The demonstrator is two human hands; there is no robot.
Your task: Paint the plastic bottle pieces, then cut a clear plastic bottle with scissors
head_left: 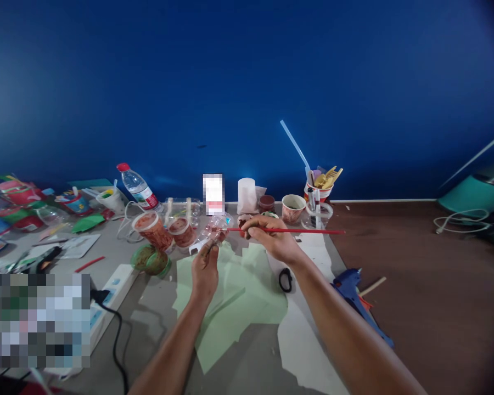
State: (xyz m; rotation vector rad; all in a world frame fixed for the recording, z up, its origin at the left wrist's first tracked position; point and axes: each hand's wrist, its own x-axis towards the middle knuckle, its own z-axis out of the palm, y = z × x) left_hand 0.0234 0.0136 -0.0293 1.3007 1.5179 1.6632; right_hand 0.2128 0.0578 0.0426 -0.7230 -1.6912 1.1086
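My left hand (206,267) is closed around the lower end of a clear plastic bottle piece (214,225), which has reddish-brown paint on part of it. In my right hand (271,237) is a thin red paintbrush (316,231), pinched near its front and lying almost level. Its tip points left and is at the bottle piece; whether it touches cannot be made out. Below both hands lies a torn sheet of pale green paper (251,299). Left of the bottle piece stand a paint-smeared clear cup (151,230) and a smaller one (181,233).
Along the blue wall stand a water bottle (138,189), a white roll (246,195), a paper cup (293,209) and a cup of wooden cutlery (319,193). Black-handled scissors (285,281) and a blue glue gun (360,299) lie right. A power strip (114,291) with a black cord lies left.
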